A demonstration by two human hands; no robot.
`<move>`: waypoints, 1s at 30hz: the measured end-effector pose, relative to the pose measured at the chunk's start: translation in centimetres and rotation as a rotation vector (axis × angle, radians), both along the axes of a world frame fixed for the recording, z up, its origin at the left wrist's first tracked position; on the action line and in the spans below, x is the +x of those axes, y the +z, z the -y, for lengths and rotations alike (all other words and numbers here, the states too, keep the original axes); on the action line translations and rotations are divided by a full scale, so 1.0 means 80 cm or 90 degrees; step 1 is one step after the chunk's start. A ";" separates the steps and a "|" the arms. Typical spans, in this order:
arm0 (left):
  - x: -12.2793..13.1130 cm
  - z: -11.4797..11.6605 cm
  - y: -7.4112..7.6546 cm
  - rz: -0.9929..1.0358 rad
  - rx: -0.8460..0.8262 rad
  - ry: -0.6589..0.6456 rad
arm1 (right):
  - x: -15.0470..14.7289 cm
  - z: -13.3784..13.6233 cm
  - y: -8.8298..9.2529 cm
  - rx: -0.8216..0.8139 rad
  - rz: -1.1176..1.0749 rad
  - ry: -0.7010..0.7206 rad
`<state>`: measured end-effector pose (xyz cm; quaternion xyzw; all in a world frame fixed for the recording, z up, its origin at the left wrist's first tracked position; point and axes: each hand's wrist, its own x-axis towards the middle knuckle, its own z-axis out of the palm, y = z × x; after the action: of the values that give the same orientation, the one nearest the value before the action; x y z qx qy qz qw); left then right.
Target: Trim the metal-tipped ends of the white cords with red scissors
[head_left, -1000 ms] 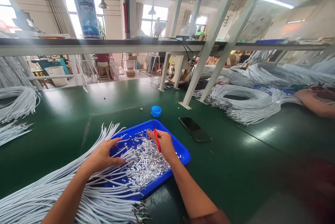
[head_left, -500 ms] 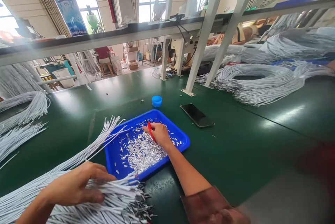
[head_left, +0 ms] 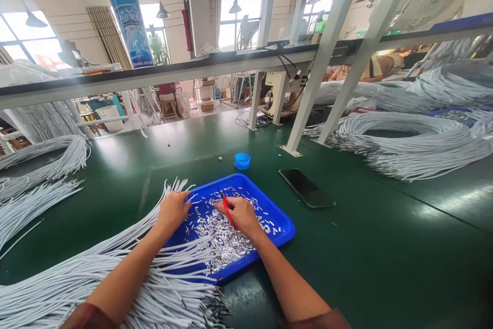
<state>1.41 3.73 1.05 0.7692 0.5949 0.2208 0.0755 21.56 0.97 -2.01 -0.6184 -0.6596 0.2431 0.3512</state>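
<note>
Left hand (head_left: 175,211): curled at wires (head_left: 133,233), grip unclear
Right hand (head_left: 241,214): gripping red tool (head_left: 227,208) over tray (head_left: 285,229)
Phone (head_left: 305,188): right of tray

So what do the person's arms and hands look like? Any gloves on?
The bare left hand and bare right hand wear no gloves, and I see no watch or bracelet. The uncovered forearms end at dark reddish-brown sleeves along the bottom edge.

The right grip (head_left: 244,217) holds a red tool (head_left: 228,211) over the blue tray (head_left: 285,228).
</note>
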 end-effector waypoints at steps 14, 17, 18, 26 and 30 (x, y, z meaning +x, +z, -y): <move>-0.023 0.013 0.003 0.687 -0.346 -0.012 | -0.039 -0.002 0.013 0.051 0.058 0.148; -0.025 0.014 0.005 0.714 -0.389 -0.047 | -0.039 0.001 0.008 0.042 0.050 0.176; -0.025 0.014 0.005 0.717 -0.397 -0.054 | -0.039 0.002 0.008 0.038 0.045 0.182; -0.029 0.013 0.003 0.746 -0.409 -0.073 | -0.038 0.005 0.007 0.009 0.015 0.189; -0.032 0.013 0.003 0.757 -0.424 -0.072 | -0.039 0.005 0.004 -0.006 -0.004 0.195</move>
<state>-1.19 2.71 1.31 0.4827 0.4476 0.4066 0.6335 18.47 0.55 -1.69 -0.5115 -0.7438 0.2987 0.3096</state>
